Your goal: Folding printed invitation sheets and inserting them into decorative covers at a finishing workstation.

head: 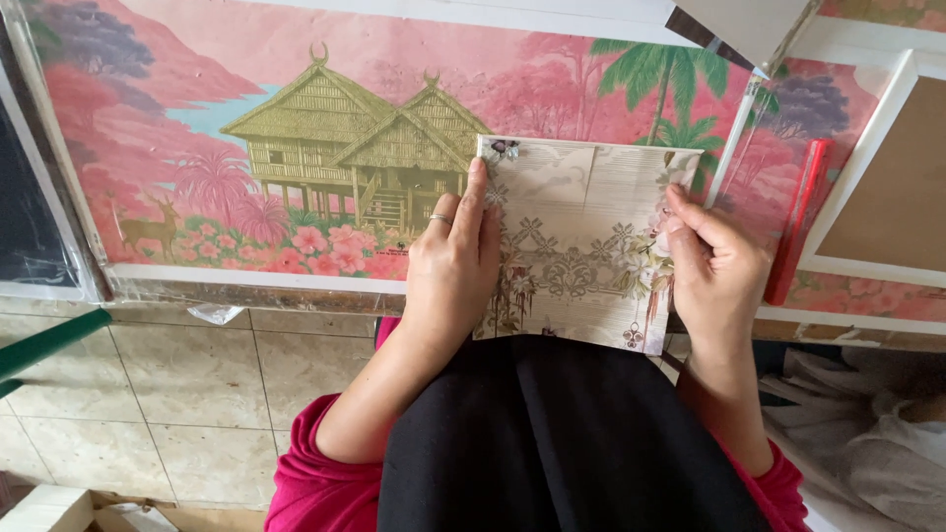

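A cream card (581, 246) with grey ornamental patterns and pale flowers rests on my lap, over black fabric (562, 443). My left hand (451, 266), wearing a ring, grips the card's left edge with the thumb pressed along it. My right hand (714, 261) pinches the card's right edge between thumb and fingers. Both sleeves are magenta.
A large pink painting (296, 138) of a thatched wooden house, palms and a deer lies on the floor ahead. A red flat object (800, 217) and a white-framed board (887, 187) sit at the right. Beige floor tiles (177, 394) lie left; white bags (877, 433) lower right.
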